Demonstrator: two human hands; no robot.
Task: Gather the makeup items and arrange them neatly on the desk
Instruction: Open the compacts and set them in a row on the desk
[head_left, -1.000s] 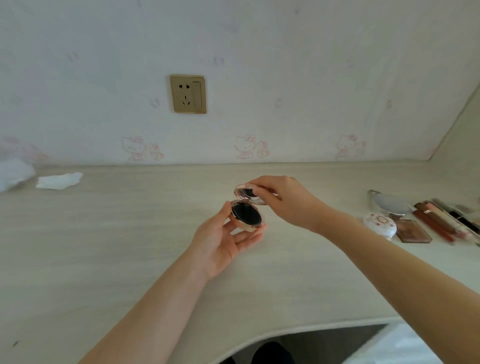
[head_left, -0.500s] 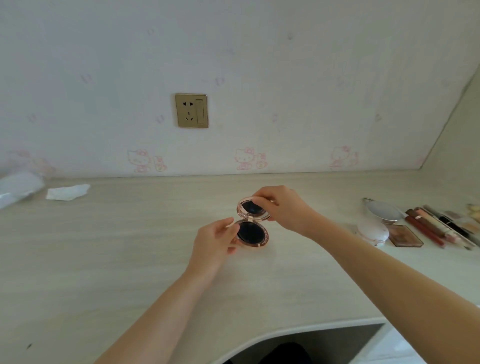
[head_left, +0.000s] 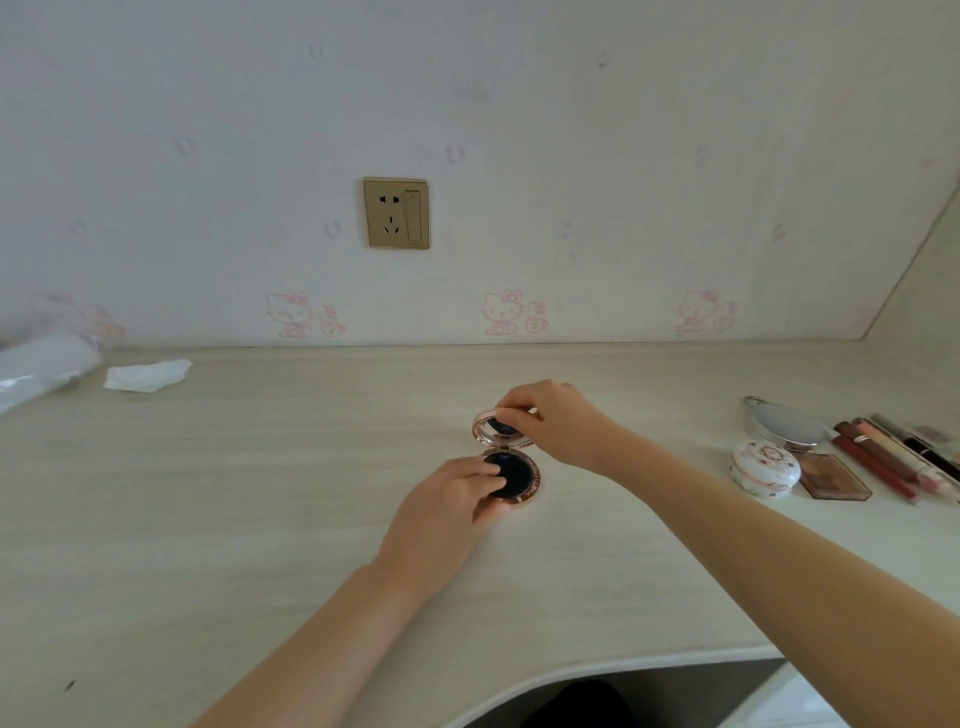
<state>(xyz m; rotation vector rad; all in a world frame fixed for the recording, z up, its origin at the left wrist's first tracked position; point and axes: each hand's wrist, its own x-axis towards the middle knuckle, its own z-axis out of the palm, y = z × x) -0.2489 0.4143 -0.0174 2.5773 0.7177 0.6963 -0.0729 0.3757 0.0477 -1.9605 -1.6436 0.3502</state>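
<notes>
fingertips (head_left: 488, 470) of the left hand (head_left: 447, 512) pressed together on the dark pad in the base of the open compact (head_left: 511, 465), thumb under its near rim; fingers (head_left: 511, 405) of the right hand (head_left: 558, 423) pinched on the far edge of the mirrored lid, holding it tilted up. lowered since a second ago: then held up in the air over the middle of the desk (head_left: 208, 519), left palm cupped beneath the base; now down at or touching the desk top, roughly midway between back wall and curved front edge, left hand turned palm-down over it. whether the base fully rests on the surface cannot be told. lid opened wider than before. grouped near the right edge, unmoved: white floral jar (head_left: 764, 468), brown palette (head_left: 834, 477) just beside it, oval hand mirror (head_left: 784, 427) behind, row of lip pencils and tubes (head_left: 893, 457) running toward the right corner. crumpled tissue (head_left: 147, 375) and clear plastic wrap (head_left: 41, 369) at the back left corner. wide bare stretch across the left half and along the front edge; open strip also between compact and the right-hand group.
</notes>
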